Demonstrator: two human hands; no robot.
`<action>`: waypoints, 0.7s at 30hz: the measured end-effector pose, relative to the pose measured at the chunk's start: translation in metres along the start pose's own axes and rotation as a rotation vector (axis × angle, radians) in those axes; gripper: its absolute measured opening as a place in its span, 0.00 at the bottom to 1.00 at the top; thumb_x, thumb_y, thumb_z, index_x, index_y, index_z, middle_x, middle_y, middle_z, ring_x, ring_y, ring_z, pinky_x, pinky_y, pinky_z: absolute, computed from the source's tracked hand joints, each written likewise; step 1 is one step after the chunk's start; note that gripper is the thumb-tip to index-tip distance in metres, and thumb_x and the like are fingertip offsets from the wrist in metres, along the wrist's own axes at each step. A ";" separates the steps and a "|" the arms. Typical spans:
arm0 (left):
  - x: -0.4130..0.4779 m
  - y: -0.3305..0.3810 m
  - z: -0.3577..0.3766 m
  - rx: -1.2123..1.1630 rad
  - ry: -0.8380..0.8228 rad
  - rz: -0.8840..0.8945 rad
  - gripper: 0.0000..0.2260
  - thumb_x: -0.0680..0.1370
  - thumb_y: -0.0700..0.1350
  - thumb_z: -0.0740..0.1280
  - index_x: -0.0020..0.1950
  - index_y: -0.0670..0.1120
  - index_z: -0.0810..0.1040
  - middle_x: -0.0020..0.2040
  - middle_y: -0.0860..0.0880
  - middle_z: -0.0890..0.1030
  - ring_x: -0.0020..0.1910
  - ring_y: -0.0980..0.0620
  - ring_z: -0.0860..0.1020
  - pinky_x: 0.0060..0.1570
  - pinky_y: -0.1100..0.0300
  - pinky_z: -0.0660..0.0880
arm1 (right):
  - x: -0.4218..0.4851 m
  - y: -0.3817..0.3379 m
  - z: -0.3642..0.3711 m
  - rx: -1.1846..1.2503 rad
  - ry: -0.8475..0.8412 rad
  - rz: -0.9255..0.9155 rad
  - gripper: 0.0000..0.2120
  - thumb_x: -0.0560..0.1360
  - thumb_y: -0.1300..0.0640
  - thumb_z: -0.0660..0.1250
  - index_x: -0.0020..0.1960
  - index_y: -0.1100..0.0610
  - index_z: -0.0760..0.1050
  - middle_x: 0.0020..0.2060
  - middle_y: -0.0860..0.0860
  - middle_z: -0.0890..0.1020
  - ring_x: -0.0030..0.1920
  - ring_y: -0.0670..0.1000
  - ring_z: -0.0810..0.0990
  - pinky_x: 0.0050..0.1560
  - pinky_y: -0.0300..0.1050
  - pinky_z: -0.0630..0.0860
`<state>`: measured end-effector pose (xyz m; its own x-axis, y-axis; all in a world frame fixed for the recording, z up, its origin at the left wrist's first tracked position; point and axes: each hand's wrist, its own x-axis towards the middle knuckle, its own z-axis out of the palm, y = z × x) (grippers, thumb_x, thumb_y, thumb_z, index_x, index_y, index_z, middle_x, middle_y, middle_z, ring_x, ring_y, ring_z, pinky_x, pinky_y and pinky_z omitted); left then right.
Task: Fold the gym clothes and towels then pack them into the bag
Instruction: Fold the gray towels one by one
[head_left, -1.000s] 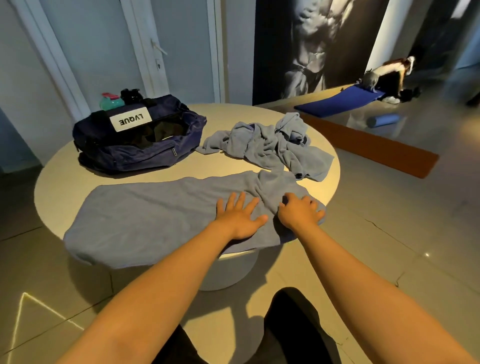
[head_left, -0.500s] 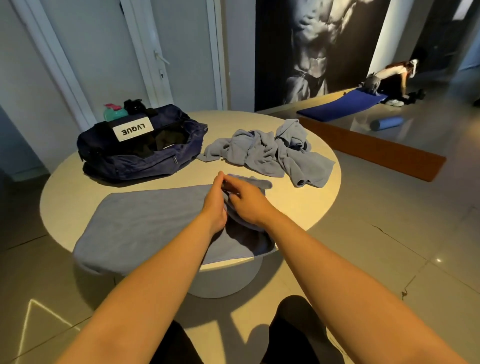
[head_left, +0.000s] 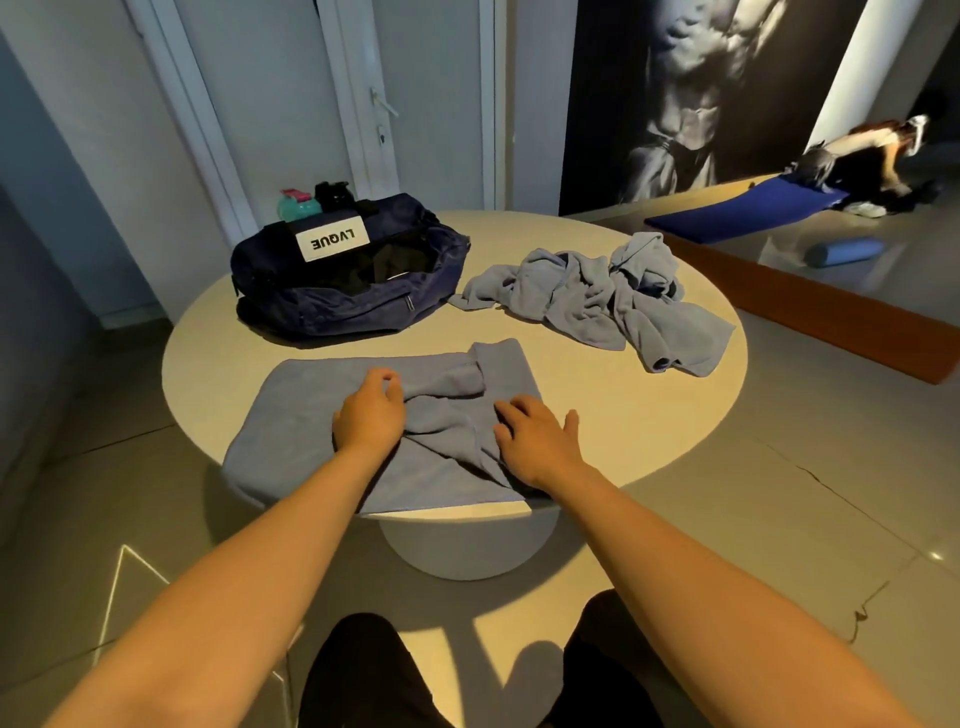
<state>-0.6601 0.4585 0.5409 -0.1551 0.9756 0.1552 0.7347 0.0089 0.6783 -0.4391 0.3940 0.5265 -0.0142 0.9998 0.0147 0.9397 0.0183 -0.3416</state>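
Hands have split since 0.5 s ago: they met over the towel's lifted right end then, now they sit side by side on it. That end is down, folded leftward over the body, so the towel is much shorter than 1 s ago.

Near to far:
- Left hand (head_left: 370, 415) rests on the towel (head_left: 306, 415), fingers curled into the cloth and gripping a bunch; creases run from it toward the right hand.
- Right hand (head_left: 535, 441) lies flat on the towel's right part, fingers spread and straight, pressing, holding nothing.
- Towel is grey-blue and lies at the near edge of the round table (head_left: 623, 410). Its near-left corner hangs over the edge. The folded flap on top is wrinkled, not squared.
- Crumpled pile of clothes (head_left: 597, 296), same grey-blue, is unfolded at the far-right part of the table, apart from the towel.
- Bag (head_left: 337, 306), navy with a white label, sits at the far-left part, top open, interior dark. Its right end is just beside the pile's left tip.
- Teal bottle (head_left: 298, 205) and a black item (head_left: 332, 192) show behind the bag; bases hidden.
- Beyond the table: white door (head_left: 415, 104), dark torso poster (head_left: 701, 93), orange mat (head_left: 831, 322), foam roller (head_left: 844, 252), blue mat (head_left: 748, 208) with a person (head_left: 857, 156) crouched at its far end.
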 end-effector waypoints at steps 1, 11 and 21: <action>-0.001 0.000 0.003 0.055 -0.050 0.031 0.14 0.84 0.55 0.57 0.67 0.54 0.72 0.60 0.42 0.80 0.58 0.37 0.77 0.59 0.44 0.73 | 0.002 0.003 -0.001 -0.019 0.009 0.008 0.22 0.85 0.48 0.50 0.78 0.49 0.61 0.76 0.51 0.62 0.76 0.54 0.60 0.74 0.71 0.42; -0.018 0.067 0.065 -0.074 -0.451 0.373 0.33 0.79 0.46 0.69 0.80 0.58 0.57 0.79 0.49 0.62 0.75 0.45 0.66 0.73 0.47 0.66 | 0.018 0.045 -0.041 -0.004 0.304 0.121 0.14 0.82 0.54 0.60 0.60 0.59 0.78 0.59 0.60 0.76 0.63 0.64 0.71 0.58 0.56 0.70; -0.008 0.007 0.013 0.283 -0.170 0.353 0.22 0.81 0.51 0.65 0.75 0.53 0.69 0.74 0.47 0.70 0.72 0.40 0.65 0.70 0.47 0.65 | 0.006 0.009 -0.025 0.033 0.362 0.137 0.14 0.81 0.52 0.61 0.65 0.53 0.74 0.59 0.56 0.76 0.60 0.61 0.72 0.59 0.55 0.67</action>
<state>-0.6454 0.4538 0.5349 0.2291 0.9514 0.2056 0.8774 -0.2933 0.3797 -0.4219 0.4004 0.5470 0.2380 0.9254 0.2951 0.9127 -0.1092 -0.3937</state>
